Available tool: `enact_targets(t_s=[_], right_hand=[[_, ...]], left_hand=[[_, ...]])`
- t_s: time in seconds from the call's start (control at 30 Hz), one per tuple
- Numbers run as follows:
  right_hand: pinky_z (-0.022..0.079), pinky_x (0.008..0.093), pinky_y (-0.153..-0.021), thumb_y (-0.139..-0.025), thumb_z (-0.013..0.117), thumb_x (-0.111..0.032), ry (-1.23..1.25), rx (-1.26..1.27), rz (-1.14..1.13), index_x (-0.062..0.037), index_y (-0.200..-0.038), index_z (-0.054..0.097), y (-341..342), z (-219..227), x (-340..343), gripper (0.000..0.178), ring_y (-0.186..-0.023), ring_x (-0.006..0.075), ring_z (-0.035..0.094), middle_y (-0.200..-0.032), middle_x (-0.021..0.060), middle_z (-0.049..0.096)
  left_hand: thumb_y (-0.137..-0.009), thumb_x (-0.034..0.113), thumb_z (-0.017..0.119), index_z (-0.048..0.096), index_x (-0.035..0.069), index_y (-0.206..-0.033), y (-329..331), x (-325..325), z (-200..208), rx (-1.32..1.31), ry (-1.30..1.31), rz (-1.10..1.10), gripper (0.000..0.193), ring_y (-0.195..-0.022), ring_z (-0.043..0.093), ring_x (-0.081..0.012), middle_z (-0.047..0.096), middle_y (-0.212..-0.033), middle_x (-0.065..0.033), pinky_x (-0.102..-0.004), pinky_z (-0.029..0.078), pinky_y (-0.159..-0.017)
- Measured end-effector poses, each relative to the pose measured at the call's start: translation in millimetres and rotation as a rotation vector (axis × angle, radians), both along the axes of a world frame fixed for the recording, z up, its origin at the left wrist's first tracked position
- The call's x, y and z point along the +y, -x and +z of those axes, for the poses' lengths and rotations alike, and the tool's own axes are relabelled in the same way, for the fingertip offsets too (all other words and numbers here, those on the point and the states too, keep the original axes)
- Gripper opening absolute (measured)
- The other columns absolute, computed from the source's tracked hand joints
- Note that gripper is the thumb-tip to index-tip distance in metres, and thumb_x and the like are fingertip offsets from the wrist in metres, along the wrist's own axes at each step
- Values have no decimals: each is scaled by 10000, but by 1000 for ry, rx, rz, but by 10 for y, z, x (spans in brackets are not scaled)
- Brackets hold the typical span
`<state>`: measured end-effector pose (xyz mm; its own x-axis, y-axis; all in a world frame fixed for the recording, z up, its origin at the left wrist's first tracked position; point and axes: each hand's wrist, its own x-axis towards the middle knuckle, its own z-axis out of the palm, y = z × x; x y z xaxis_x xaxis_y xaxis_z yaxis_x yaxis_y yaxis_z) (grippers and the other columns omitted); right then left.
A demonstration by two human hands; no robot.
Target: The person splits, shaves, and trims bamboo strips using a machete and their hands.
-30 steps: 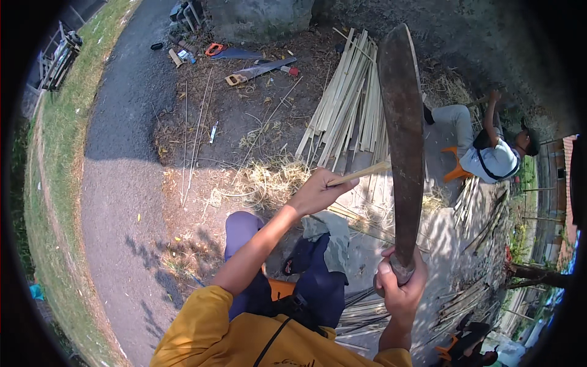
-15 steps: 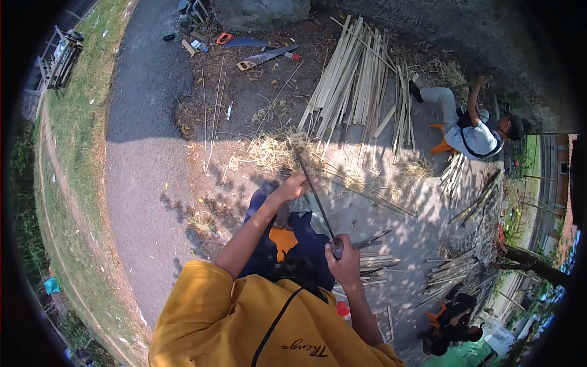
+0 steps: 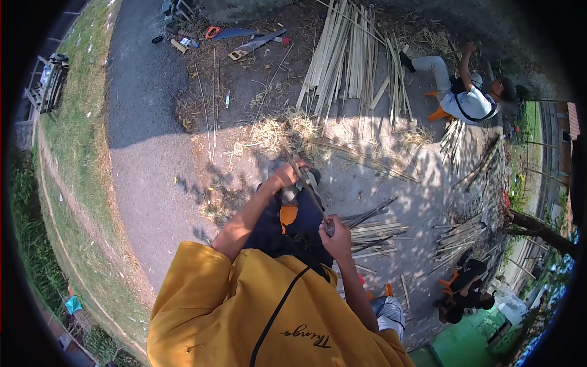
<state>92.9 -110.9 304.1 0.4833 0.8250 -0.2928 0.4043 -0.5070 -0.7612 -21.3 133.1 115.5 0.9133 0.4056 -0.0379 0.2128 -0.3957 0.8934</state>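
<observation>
My right hand (image 3: 337,237) is closed round the handle of a long, narrow, dark-bladed knife (image 3: 313,199), which slants up and left in front of my lap. My left hand (image 3: 284,176) is closed by the far part of the blade, its fingers partly hidden behind it. What those fingers pinch is too small to make out. Below the hands, an orange stool (image 3: 288,215) shows between my dark-trousered legs. Just past the knife's far end lies a heap of pale shavings (image 3: 272,133) on the ground.
A large pile of pale split slats (image 3: 345,58) lies ahead, with a handsaw (image 3: 260,44) and another, orange-handled saw (image 3: 232,33) to its left. More slats (image 3: 376,232) lie at my right. A person (image 3: 468,104) sits far right, another person (image 3: 468,290) lower right.
The whole view has shifted slightly. My left hand has come a little nearer my body, and the knife lies lower over my lap. Part of a person in pale clothing now shows by my right elbow.
</observation>
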Motion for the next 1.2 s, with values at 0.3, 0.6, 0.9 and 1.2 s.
enact_targets(t_s=[0.3,0.6,0.9,1.2], right_hand=[[552,390,-715,-869,701,-155,33,216,-53,-11,-1018,627,16,145,8,220,-765,353,728,-814,164,711],[541,382,-659,-873,689,-122,59,109,-143,6,-988,612,-220,311,-46,188,-724,333,728,-765,164,695],[545,420,-647,-858,699,-159,-27,71,-41,-21,-1010,611,-202,193,41,223,-715,392,709,-745,189,682],[541,446,-649,-848,702,-203,12,27,-36,-39,-1014,612,-189,109,92,250,-740,418,703,-737,204,669]], left_hand=[[-882,62,557,584,69,-1272,-63,34,-164,211,-61,11,391,-1179,586,-413,617,-1276,-170,-457,496,-1023],[-858,54,574,559,111,-1262,-265,-12,-5,170,17,-11,409,-1187,571,-411,570,-1269,-177,-484,485,-989],[-869,76,561,564,102,-1241,-221,-34,-120,144,-38,63,373,-1136,592,-413,573,-1239,-176,-499,502,-947],[-983,208,580,558,62,-1116,-186,-41,-678,142,-19,-20,199,-1088,589,-423,590,-1119,-189,-466,484,-914]])
